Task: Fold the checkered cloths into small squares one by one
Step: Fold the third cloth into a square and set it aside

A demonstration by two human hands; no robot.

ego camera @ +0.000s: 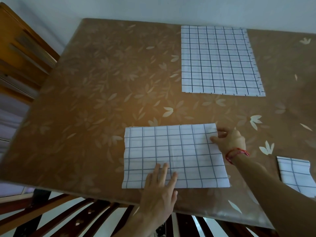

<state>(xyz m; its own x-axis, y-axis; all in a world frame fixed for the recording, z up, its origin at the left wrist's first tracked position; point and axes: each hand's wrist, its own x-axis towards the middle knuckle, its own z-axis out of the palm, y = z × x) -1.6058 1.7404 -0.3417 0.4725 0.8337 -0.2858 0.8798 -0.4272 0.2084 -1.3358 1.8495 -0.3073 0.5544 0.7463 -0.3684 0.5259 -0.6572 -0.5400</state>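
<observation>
White fabric with a thin dark grid: the working cloth (pixel 174 156) lies as a wide rectangle near the front edge of the table (pixel 102 79), directly before me. Judging by its size against the open one, it is already doubled once. A faint crease runs down its middle.

Left hand (pixel 159 190): palm down, fingers straight and slightly spread, pressing the near edge a little left of centre. Purpose: an anchor, so the layers do not slide when the other side lifts.

Right hand (pixel 229 139): thumb on top of the right edge near the far corner, fingers at that edge. It reads as a pinch on the cloth, though the fingertips beneath are hidden. Red thread bracelet (pixel 237 153) on that wrist.

Judgement: the next fold takes the right side over to the left, halving the rectangle toward a square. The corners must meet, and the risk is the two layers parting in transit.

Outward: the open cloth (pixel 220 60) lies flat at the far right, well apart, presumably next in the queue. The small folded square (pixel 295 175) sits at the near right, partly behind my forearm; I take it as finished. A wooden chair (pixel 22 48) stands to the left of the table.
</observation>
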